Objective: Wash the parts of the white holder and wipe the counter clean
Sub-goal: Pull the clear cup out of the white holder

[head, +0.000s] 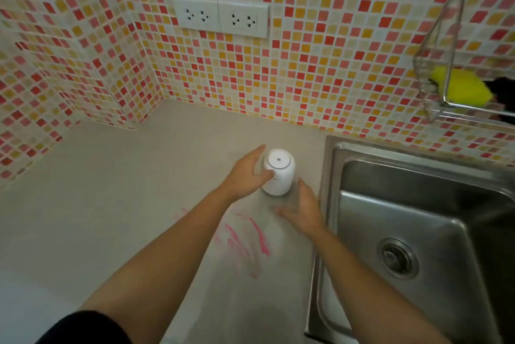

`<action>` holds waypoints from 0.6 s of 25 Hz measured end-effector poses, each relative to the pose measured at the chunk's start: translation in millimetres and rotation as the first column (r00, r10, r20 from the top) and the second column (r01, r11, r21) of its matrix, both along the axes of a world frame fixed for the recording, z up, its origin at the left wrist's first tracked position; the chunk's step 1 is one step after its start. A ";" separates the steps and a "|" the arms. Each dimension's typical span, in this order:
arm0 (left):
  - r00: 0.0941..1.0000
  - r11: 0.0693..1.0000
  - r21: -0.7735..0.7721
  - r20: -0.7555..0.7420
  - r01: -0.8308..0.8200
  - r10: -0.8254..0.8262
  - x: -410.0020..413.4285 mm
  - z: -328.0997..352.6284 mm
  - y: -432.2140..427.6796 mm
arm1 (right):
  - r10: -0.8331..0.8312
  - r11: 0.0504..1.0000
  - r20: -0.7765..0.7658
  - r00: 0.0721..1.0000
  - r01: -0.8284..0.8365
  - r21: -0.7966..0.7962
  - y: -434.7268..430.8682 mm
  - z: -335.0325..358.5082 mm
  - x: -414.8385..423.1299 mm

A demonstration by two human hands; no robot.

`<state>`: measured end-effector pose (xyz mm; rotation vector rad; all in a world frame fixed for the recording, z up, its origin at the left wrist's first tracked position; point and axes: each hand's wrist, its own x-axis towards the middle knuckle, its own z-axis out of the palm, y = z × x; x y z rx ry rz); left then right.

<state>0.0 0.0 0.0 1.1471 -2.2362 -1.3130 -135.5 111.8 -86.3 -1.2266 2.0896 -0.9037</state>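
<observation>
The white holder (278, 172), a rounded cylinder with a small hole in its top, stands upright on the grey counter (111, 204) just left of the sink. My left hand (246, 175) cups its left side, thumb pressed on the front of it and fingers spread behind. My right hand (302, 208) lies blurred at the holder's lower right, fingers apart near its base; whether it touches is unclear. Pink smears (246, 240) streak the counter between my forearms.
A steel sink (418, 232) with a drain fills the right side. Above it hangs a wire rack (434, 93) holding a yellow sponge (462, 87). Mosaic-tiled walls close the corner behind, with white power sockets (220, 17).
</observation>
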 end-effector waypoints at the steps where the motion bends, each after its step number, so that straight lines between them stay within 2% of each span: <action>1: 0.997 0.997 0.013 -0.018 0.072 -0.072 -5.2 1.4 -7.0 | -0.043 0.998 0.031 0.999 0.045 -0.051 -7.2 -6.5 1.5; 4: 0.964 0.967 -0.035 0.095 0.252 -0.247 -19.1 7.5 -18.7 | -0.093 0.991 0.106 0.990 0.102 -0.082 -16.9 -20.1 7.4; 7: 0.927 0.936 -0.134 0.237 0.326 -0.289 -27.0 0.5 -27.8 | -0.178 0.973 0.152 0.972 0.197 -0.121 -23.8 -35.4 12.4; 12: 0.927 0.920 -0.203 0.249 0.334 -0.282 -27.0 -6.1 -33.3 | -0.220 0.956 0.184 0.958 0.249 -0.153 -35.2 -37.1 16.0; 15: 0.944 0.937 -0.190 0.213 0.294 -0.253 -19.2 -5.7 -40.1 | -0.174 0.957 0.220 0.960 0.217 -0.192 -38.7 -31.3 13.1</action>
